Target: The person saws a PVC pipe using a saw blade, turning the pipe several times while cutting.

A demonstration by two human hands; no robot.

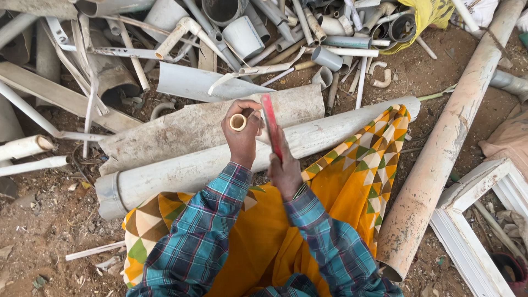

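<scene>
My left hand is closed around a short piece of cream plastic pipe, its open round end facing up toward me. My right hand grips a thin red blade-like tool, held upright right beside the pipe end. Both hands are raised over my lap, which is covered by an orange cloth with a triangle pattern. My sleeves are blue-green plaid. Just beyond the hands lies a long, dusty white pipe across the ground.
A heap of scrap plastic pipes, elbows and cut sections fills the far side. A long, thick pipe slants down the right. A white frame lies at the lower right. Bare brown dirt shows at the left.
</scene>
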